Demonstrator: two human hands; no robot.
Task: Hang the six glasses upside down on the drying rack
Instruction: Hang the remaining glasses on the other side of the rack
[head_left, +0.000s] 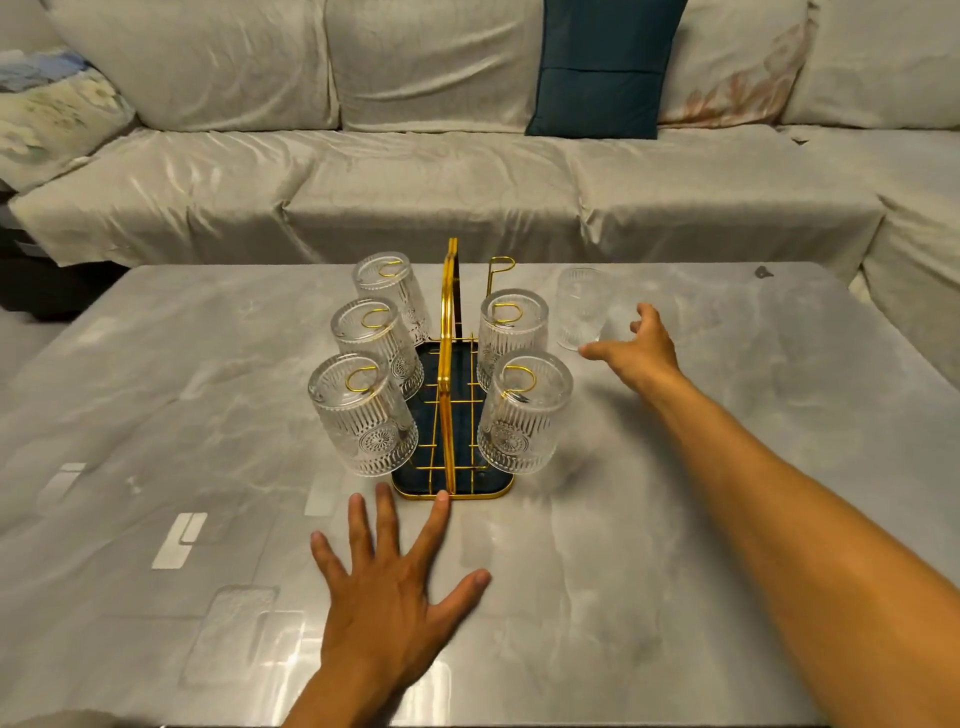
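A gold wire drying rack (448, 364) with a dark tray base stands mid-table. Three ribbed clear glasses hang upside down on its left prongs (363, 415), and two hang on its right prongs (524, 410). The far right prong (500, 267) is bare. One more ribbed glass (582, 306) stands on the table to the right of the rack. My right hand (636, 348) is stretched out beside this glass with fingers spread, just short of it. My left hand (395, 582) lies flat on the table in front of the rack, its index fingertip touching the rack's front edge.
The grey marble-look table (727, 519) runs wide on both sides. A sofa with a light cover (415, 182) lines the far side and right, with a teal cushion (602, 67) on it. A small dark object (762, 272) lies near the table's far right edge.
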